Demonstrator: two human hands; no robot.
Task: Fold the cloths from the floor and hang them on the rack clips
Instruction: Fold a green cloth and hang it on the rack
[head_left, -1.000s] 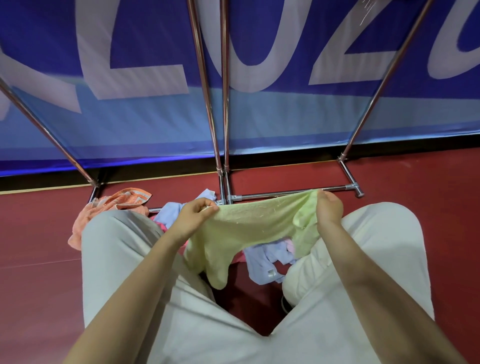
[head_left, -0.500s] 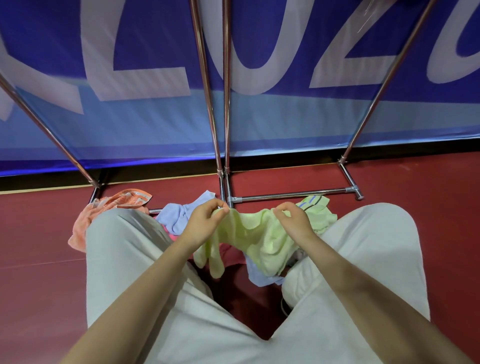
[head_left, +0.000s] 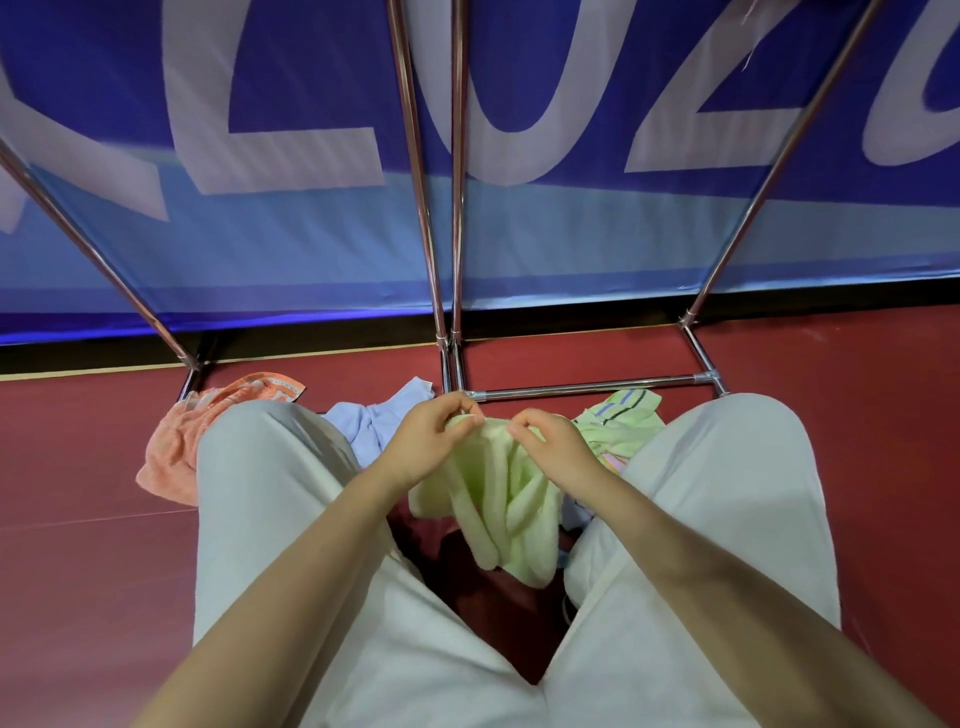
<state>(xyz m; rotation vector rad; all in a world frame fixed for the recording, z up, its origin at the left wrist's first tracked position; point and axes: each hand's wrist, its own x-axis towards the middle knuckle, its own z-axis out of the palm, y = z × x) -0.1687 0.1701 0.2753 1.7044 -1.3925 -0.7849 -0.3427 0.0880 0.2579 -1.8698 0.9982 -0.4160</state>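
Both hands pinch the top edge of a pale green terry cloth (head_left: 498, 499) hanging bunched between the knees above the red floor (head_left: 78, 561): left hand (head_left: 431, 441) and right hand (head_left: 556, 447) close together, fingertips nearly touching

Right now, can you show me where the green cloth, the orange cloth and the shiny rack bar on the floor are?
light green cloth (head_left: 498, 499), head view, hanging folds below both hands.
orange cloth (head_left: 171, 457), head view, crumpled middle on the floor.
rack's floor bar (head_left: 587, 388), head view, middle of the horizontal tube.
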